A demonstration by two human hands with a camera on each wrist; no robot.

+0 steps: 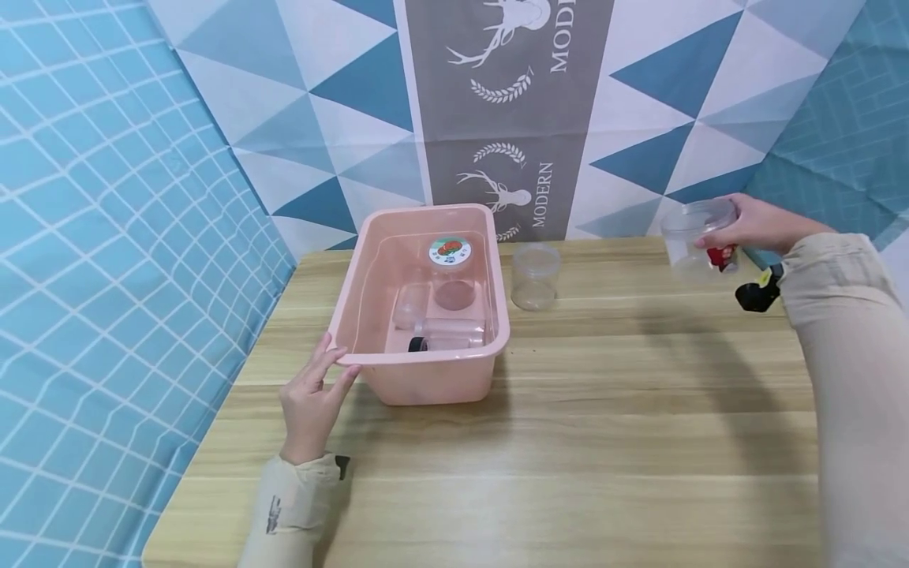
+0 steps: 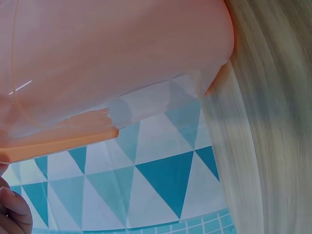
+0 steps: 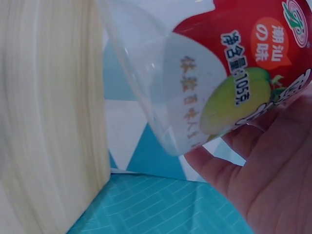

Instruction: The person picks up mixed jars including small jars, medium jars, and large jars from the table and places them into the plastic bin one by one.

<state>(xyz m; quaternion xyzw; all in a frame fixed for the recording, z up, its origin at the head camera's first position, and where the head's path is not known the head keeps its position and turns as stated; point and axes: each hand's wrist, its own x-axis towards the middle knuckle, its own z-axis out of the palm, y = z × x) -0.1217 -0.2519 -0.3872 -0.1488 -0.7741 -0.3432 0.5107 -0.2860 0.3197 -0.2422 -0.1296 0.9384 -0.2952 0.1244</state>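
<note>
Blue-and-white triangle cloth hangs behind a light wooden counter, with a grey banner of white deer heads at its middle and teal grid-patterned sheets to either side.

On the counter, a pink plastic tub stands toward the back left. Inside it lie several clear containers: one jar with a round printed lid stands against the far wall of the tub, and a clear bottle with a black cap lies on its side against the near wall. Just beside the tub, on its right, an empty clear jar stands upright without a lid.

The left hand rests at the tub's near left corner, its fingers straight and slightly spread, touching the rim.

Well to the right of the tub, above the counter's far right edge, the right hand holds a clear plastic jar in the air, fingers curled round it. This jar is transparent and tilted, and wears a red label with a green fruit and white printing.
</note>
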